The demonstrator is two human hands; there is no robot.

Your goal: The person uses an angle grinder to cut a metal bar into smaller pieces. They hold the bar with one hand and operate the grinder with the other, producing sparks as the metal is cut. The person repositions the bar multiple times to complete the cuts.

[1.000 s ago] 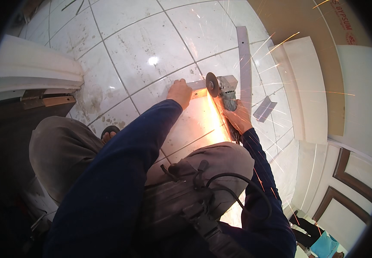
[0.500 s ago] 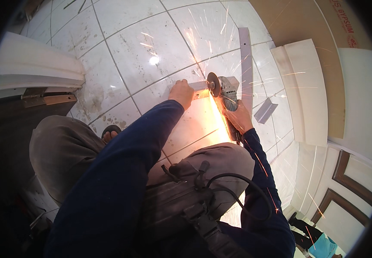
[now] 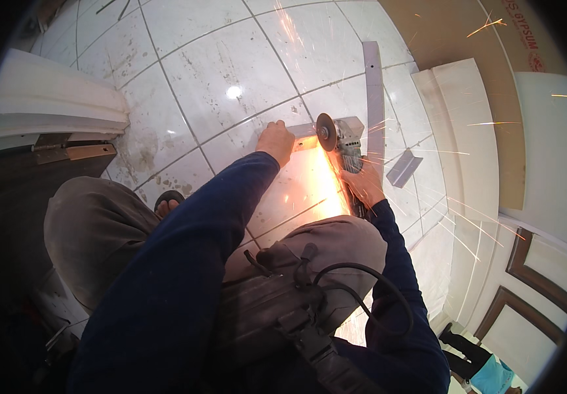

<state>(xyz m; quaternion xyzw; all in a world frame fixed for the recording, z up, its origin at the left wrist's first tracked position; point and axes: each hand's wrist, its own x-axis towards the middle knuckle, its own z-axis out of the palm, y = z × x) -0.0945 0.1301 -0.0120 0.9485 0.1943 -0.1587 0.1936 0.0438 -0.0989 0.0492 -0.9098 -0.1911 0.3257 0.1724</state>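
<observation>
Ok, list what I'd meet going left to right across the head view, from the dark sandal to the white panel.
Dark sandal, left hand, grinder disc, long grey strip, short angled grey piece, white panel.

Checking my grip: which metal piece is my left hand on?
Your left hand is on the workpiece at the grinder's disc; the long strip and short angle piece lie farther right.

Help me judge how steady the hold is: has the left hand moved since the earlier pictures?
No: the left hand on the metal piece shows no clear shift in any direction against the joints of the floor tiles.
</observation>
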